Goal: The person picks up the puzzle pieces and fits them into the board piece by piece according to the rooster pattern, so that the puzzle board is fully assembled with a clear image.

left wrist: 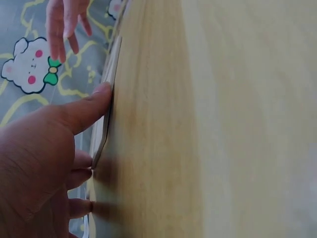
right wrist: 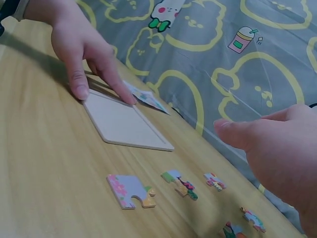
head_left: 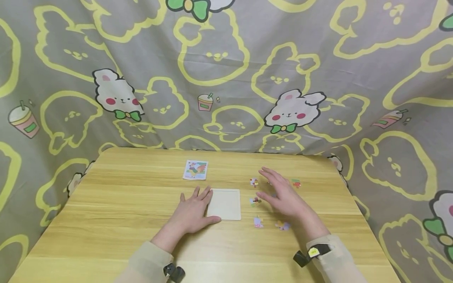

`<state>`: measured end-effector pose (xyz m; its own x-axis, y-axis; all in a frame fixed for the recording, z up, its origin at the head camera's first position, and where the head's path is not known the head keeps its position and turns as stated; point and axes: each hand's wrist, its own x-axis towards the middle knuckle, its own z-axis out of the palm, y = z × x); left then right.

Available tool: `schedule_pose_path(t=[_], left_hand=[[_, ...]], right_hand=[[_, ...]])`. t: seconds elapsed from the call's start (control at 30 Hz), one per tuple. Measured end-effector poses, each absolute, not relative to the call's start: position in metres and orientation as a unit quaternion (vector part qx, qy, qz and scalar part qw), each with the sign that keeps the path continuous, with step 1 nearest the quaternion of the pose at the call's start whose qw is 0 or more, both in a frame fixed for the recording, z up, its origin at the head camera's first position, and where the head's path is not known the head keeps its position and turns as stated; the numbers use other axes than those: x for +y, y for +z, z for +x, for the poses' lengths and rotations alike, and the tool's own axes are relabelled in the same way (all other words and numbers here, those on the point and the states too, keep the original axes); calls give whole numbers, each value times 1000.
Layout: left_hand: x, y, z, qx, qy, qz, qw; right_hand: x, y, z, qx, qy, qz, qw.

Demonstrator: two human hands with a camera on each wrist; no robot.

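A pale, flat square puzzle tray [head_left: 226, 205] lies on the table in front of me. My left hand [head_left: 191, 214] holds it at its left side, thumb on the near edge and index finger at the far left corner. The right wrist view shows this tray [right wrist: 124, 121] bare, with a thin raised border. Over the loose jigsaw pieces to its right hovers my right hand [head_left: 284, 196], thumb and fingers spread apart with nothing between them. Several colourful pieces lie below it, among them a lilac piece [right wrist: 130, 191] with pink flowers; the hand partly hides others.
Beyond the tray, toward the back, lies a small picture card [head_left: 195, 170]. A yellow-and-lilac piece [head_left: 282, 225] sits at the near right, and a red-and-green piece [head_left: 296, 183] farther back. A patterned curtain [head_left: 226, 90] hangs behind the wooden table [head_left: 124, 196].
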<state>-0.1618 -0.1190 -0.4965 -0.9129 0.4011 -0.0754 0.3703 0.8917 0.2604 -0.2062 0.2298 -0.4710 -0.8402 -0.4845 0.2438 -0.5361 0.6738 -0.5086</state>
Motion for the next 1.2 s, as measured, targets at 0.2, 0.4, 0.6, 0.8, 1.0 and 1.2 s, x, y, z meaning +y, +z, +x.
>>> schedule_pose_path(t=[0.2,0.4,0.6,0.8,1.0,1.2], left_hand=[[-118,-494,-162,970,130,194,65],[-120,-492,-161,969,143,189,72],[-121,-489,-160,966,164,180,90],[-118,-489,-160,964,177,175,97],[-116,-491,-161,965,177,171,86],[-116,-490,-162,965,180,170,85]], right_hand=[[229,-469,-214,-907,306,286,29],[226,-471,-222,-907,332,260,-3],[221,-481,-231,-903,345,255,-30],[218,-490,-235,-913,335,233,-20],[218,-496,-243,-932,291,219,-2],[216,-498,-246,-938,273,213,-2]])
